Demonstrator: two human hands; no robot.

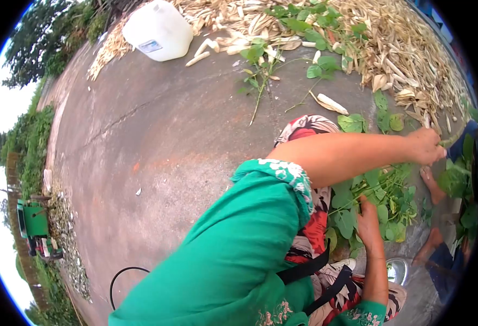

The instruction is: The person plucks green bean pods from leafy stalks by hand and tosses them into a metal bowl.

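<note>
My left hand point(428, 146) reaches across to the right, its fingers closed in a pinch around a thin green plant stem point(455, 139). Below that forearm, leafy green bean-like plants point(382, 198) lie bunched beside my patterned trousers. My right hand point(368, 221) is in among these leaves, one digit pointing up; its other fingers are largely hidden, so its grip is unclear. Near my right forearm a shiny metal bowl point(397, 270) is partly visible. More broad leaves point(456, 182) hang at the right edge, past my left hand.
Another person's bare feet point(432, 185) and dark trouser legs are close on the right. Dry corn husks point(407, 51) and cobs are heaped ahead. A white plastic jug point(158, 31) stands on the concrete floor point(141, 125). Loose plant sprigs point(259, 89) lie nearby; a green machine point(34, 219) is far left.
</note>
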